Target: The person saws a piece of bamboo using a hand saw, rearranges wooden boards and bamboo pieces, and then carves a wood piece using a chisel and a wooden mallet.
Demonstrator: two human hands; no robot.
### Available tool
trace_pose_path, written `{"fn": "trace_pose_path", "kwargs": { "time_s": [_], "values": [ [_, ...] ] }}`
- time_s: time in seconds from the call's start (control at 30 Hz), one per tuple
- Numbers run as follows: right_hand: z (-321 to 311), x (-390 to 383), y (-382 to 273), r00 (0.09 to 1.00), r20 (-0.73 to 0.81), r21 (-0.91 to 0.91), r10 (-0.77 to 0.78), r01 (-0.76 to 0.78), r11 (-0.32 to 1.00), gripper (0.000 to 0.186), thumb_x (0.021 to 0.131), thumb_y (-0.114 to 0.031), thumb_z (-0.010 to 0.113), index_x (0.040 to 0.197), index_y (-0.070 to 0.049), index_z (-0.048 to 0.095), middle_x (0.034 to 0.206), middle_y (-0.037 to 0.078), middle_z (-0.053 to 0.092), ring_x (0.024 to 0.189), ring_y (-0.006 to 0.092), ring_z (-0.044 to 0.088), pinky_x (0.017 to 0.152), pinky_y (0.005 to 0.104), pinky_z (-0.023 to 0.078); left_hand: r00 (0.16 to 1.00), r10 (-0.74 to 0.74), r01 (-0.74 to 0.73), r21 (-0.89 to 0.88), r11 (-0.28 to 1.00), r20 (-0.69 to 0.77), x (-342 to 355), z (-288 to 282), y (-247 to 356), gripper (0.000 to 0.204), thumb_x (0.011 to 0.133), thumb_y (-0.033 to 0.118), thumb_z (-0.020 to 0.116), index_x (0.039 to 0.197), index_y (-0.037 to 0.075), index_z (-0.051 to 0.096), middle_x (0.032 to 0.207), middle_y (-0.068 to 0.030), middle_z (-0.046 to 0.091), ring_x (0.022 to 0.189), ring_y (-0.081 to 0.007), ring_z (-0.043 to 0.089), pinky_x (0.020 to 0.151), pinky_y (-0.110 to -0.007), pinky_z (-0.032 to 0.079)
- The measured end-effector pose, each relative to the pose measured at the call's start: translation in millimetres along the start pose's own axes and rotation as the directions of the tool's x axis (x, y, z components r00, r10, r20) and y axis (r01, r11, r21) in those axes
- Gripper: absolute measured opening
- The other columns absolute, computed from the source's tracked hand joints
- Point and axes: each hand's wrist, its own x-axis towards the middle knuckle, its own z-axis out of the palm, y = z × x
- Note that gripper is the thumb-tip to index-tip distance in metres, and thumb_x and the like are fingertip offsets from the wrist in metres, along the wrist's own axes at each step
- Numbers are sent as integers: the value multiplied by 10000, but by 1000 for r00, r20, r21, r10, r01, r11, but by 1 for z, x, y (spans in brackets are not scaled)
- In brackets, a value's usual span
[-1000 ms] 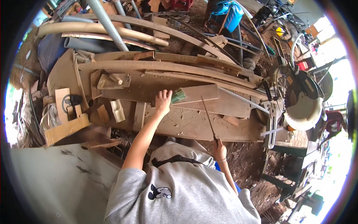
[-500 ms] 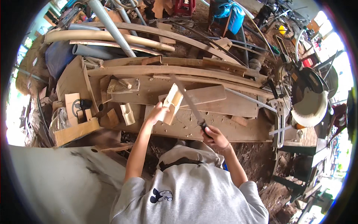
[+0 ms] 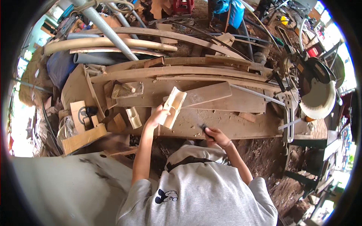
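My left hand (image 3: 158,115) is closed round the side of a pale split-bamboo piece (image 3: 177,101), a trough-like half with a node across it, tilted above the workbench (image 3: 184,130). To the right, my right hand (image 3: 218,137) grips the dark handle of a long knife (image 3: 204,127). Its blade is smeared by motion and barely shows, apart from the bamboo. A shorter split-bamboo piece (image 3: 133,117) lies on the bench left of my left hand. Behind my hands a flat board (image 3: 211,94) rests at a slant.
A wooden block with a round peg (image 3: 128,89) sits at the back left of the bench. Long planks (image 3: 181,71) run along its far side. A mitre saw (image 3: 318,90) stands at the right end, and a cardboard box (image 3: 85,139) at the left.
The knife blade, clear beside the bamboo before, is now a blur and lower, away from it. My left hand still holds the bamboo. The whole view has shifted slightly.
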Motion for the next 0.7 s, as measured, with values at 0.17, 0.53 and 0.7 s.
{"fn": "trace_pose_path", "kwargs": {
  "time_s": [0.17,0.53,0.7],
  "values": [
    [5,-38,-18,977,98,28,-188,186,982,283,901,-286,399,836,-35,513,505,-18,362,407,47,284,380,182,233,998,-60,59,34,998,6,25,-15,-17,454,666,42,490,1115,6,430,942,-51,518,803,-117,498,693,-229,423],
    [-26,-29,-1,985,48,-32,-165,166,986,322,895,-310,398,889,-23,544,532,16,475,431,77,422,467,193,356,997,-80,80,17,997,-6,53,-4,-12,405,664,40,484,1068,23,472,871,-26,532,739,-97,522,644,-210,439],
    [-42,-13,14,951,35,85,-309,305,949,337,890,-329,411,867,-22,549,527,42,504,431,112,463,428,212,367,998,-35,33,40,999,56,61,8,-5,396,654,48,488,1046,18,442,822,-27,506,644,-79,487,545,-195,415]
  ]
}}
